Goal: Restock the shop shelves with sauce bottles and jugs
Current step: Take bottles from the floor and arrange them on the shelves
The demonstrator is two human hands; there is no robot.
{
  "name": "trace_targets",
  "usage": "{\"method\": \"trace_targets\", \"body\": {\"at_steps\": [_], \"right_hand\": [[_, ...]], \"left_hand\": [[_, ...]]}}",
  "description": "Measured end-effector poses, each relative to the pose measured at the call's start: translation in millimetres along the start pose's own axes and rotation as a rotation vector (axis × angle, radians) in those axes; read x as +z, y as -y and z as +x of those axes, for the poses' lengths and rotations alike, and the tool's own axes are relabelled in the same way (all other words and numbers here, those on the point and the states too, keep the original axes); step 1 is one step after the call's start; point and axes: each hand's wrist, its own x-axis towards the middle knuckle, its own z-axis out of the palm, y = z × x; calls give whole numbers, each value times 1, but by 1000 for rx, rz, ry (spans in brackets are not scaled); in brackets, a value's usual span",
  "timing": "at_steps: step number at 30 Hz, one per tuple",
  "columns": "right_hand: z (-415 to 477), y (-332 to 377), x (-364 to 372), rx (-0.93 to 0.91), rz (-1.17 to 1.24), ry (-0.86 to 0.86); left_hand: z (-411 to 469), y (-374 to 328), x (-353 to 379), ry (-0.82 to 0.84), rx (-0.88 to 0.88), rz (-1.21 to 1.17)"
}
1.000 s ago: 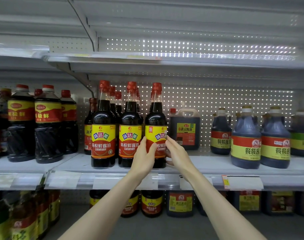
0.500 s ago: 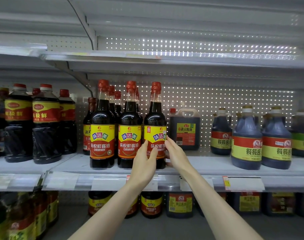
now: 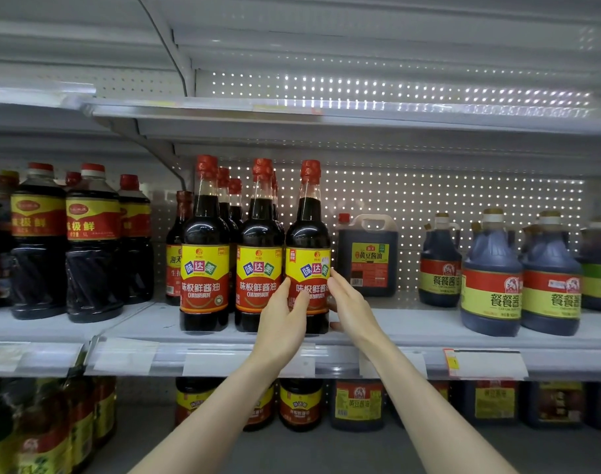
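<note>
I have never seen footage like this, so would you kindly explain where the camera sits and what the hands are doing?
There is no machine here: a person wears a camera on the head, looking forward and down, so both bare arms appear from the bottom edge. The picture shows a shop shelf. The left hand holds a dark sauce bottle with a red cap, standing upright at the shelf's front; the right hand lays straight fingers against its right side. Two matching bottles stand to its left, a square jug sits further back on its right, and round jugs stand beyond that.
</note>
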Motion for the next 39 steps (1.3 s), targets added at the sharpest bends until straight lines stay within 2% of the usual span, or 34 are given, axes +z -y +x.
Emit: {"method": "trace_targets", "body": {"at_steps": [11, 39], "right_hand": [[-3, -4, 2, -29, 9, -90], [-7, -3, 3, -20, -23, -82]], "left_hand": [[4, 2, -3, 35, 7, 21], [9, 8, -11, 95, -18, 16]]}}
